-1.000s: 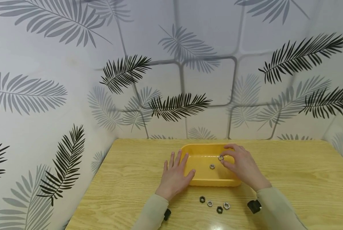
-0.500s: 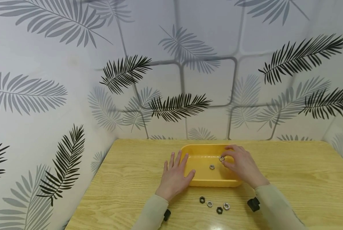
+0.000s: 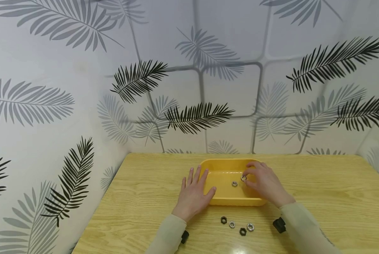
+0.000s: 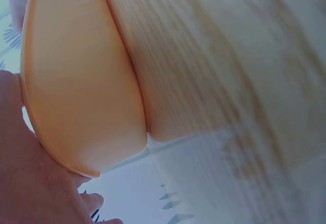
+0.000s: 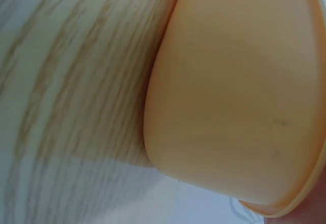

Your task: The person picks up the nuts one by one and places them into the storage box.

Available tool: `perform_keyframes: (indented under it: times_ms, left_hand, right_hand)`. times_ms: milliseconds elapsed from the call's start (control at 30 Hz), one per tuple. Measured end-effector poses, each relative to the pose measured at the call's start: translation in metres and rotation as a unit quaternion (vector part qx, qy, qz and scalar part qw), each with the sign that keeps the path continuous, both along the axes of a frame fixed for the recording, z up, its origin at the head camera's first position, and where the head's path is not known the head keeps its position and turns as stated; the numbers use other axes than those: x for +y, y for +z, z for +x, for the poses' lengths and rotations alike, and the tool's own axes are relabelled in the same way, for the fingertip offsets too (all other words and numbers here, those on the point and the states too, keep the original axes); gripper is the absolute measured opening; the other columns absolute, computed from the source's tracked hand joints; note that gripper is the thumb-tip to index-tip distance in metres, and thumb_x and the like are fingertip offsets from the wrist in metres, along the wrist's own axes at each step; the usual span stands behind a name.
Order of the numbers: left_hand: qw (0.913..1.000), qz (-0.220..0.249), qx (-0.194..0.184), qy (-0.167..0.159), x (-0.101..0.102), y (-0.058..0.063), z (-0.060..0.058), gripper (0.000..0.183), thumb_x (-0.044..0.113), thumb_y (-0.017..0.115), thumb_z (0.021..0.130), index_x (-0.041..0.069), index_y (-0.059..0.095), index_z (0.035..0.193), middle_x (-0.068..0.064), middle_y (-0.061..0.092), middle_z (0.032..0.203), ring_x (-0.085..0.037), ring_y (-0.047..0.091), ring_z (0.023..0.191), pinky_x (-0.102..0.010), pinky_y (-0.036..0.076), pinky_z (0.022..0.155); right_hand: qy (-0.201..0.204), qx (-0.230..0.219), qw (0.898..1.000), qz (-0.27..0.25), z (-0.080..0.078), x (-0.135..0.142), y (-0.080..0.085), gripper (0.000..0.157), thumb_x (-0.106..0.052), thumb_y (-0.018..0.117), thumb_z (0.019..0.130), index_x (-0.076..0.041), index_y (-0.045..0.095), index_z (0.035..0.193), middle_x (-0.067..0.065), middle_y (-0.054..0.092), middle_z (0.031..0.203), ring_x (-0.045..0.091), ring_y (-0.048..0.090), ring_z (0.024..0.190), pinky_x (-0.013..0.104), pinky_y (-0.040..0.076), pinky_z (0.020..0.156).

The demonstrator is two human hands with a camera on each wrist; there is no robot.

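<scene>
A yellow plastic tray stands on the wooden table. My left hand rests with spread, straight fingers on the tray's left rim. Over the right part of the tray, my right hand pinches a silver hex nut between thumb and fingertips. Another silver nut lies on the tray floor, just left of the held one. In the left wrist view the tray's outer wall shows with the hand along its rim. The right wrist view holds mostly tray wall; the held nut is hidden there.
In front of the tray lie two black nuts, one at the left and one nearer me, plus a small silver nut and a larger silver nut. A leaf-patterned wall rises behind the table.
My right hand has shifted slightly left and lower over the tray, the silver nut still pinched in its fingers. The left hand and the other nuts stay where they were.
</scene>
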State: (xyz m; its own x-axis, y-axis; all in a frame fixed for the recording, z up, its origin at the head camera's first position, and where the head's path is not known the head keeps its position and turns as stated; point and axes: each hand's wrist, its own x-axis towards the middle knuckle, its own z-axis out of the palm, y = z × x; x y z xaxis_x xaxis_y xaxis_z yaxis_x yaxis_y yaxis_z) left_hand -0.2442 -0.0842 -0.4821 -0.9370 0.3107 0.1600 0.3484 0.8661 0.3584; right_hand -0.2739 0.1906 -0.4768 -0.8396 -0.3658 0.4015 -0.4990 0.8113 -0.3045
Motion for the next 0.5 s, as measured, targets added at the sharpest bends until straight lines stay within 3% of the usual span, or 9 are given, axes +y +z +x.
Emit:
perform_keyframes:
  times_ms: [200, 500]
  left_hand:
    - [1.0000, -0.005, -0.001, 0.002, -0.0001, 0.0007, -0.0006, 0.070, 0.057, 0.041, 0.100, 0.021, 0.026, 0.158, -0.007, 0.013, 0.164, -0.031, 0.005, 0.150, -0.058, 0.013, 0.114]
    - [1.0000, 0.000, -0.001, 0.003, -0.0004, 0.0011, 0.0006, 0.070, 0.057, 0.041, 0.100, 0.021, 0.026, 0.158, -0.006, 0.012, 0.164, -0.031, 0.005, 0.150, -0.059, 0.013, 0.114]
  right_hand:
    - [0.008, -0.016, 1.000, 0.007, 0.0005, -0.0014, 0.0009, 0.014, -0.013, 0.079, 0.081, -0.012, 0.076, 0.094, 0.017, 0.060, 0.122, 0.039, 0.053, 0.115, 0.060, 0.041, 0.094]
    - [0.013, -0.008, 0.999, 0.035, 0.0040, -0.0022, 0.0046, 0.029, -0.020, 0.079, 0.083, -0.007, 0.075, 0.108, 0.020, 0.057, 0.131, 0.043, 0.046, 0.125, 0.060, 0.034, 0.102]
